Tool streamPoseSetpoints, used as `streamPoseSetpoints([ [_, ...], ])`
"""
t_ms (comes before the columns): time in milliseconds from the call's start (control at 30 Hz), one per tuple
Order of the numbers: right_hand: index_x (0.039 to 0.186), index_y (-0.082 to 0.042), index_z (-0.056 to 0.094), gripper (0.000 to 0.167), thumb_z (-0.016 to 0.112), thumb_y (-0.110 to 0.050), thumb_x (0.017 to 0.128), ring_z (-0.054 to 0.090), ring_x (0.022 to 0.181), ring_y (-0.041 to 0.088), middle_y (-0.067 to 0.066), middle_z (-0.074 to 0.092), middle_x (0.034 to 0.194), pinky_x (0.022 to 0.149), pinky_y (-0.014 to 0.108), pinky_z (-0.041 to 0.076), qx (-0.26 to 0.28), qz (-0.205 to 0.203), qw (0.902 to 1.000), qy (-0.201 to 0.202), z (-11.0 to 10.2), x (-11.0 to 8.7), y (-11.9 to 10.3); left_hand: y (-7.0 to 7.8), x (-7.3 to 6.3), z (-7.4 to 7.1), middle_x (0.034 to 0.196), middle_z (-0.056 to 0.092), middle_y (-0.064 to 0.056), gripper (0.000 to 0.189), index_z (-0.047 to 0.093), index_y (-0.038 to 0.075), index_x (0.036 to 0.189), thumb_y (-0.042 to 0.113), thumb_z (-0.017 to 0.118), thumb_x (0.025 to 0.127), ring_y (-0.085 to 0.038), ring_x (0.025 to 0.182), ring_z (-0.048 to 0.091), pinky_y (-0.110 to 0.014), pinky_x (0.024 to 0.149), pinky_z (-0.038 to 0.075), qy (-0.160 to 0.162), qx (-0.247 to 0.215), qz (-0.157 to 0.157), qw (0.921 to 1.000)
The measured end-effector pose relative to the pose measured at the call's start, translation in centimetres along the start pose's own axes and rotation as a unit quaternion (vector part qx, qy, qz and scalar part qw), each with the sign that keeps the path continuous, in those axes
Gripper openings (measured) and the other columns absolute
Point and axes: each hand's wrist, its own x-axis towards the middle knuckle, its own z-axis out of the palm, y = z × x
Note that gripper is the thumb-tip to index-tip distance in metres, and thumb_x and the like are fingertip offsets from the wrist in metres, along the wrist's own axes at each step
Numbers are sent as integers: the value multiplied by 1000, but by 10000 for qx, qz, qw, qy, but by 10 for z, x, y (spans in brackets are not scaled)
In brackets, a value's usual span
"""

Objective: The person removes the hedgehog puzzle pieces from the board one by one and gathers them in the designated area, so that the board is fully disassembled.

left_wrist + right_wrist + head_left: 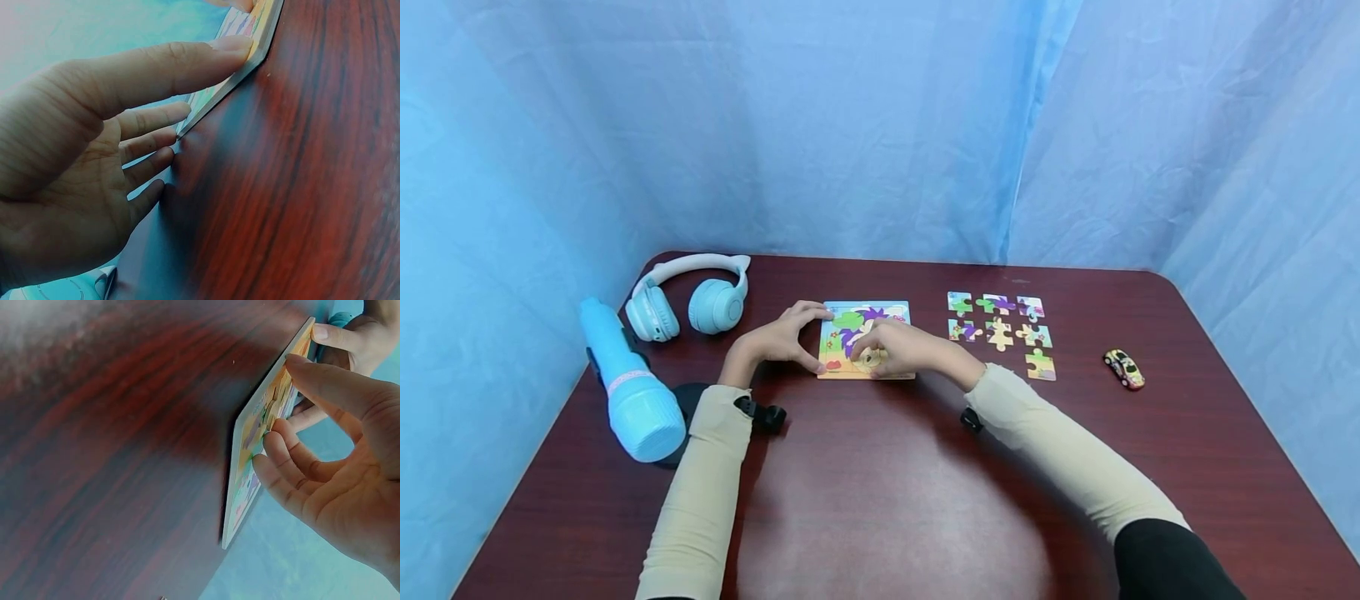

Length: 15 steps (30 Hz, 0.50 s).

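A colourful jigsaw board (842,342) lies on the table in front of me. My left hand (784,337) is at its left side, thumb on the near corner and the other fingers along the left edge, as the left wrist view shows. Over the lower middle of the board my right hand (901,346) bends its fingers around a puzzle piece (271,414). That piece stands slightly raised from the picture, with fingertips right at its edge and the thumb near the board's border. Part of the picture is hidden under the right hand.
Several loose puzzle pieces (999,333) lie right of the board. Farther right is a toy car (1124,369). Blue cat-ear headphones (717,306) and a blue microphone-shaped object (643,417) on a dark base stand at the left. Blue curtains (880,125) surround the table (880,483).
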Motion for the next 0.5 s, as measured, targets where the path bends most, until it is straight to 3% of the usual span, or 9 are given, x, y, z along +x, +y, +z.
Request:
streamPoseSetpoints([
  [500,127,-9,73,41,78,-5,87,67,116,24,6,73,126,98,42,56,-45,-64,9998,-169,-2,6,1,-2,2,0,164,18,-18,93,38,7,155,23,88,79,-40,152,14,-64,120,25,1,51,27,10000],
])
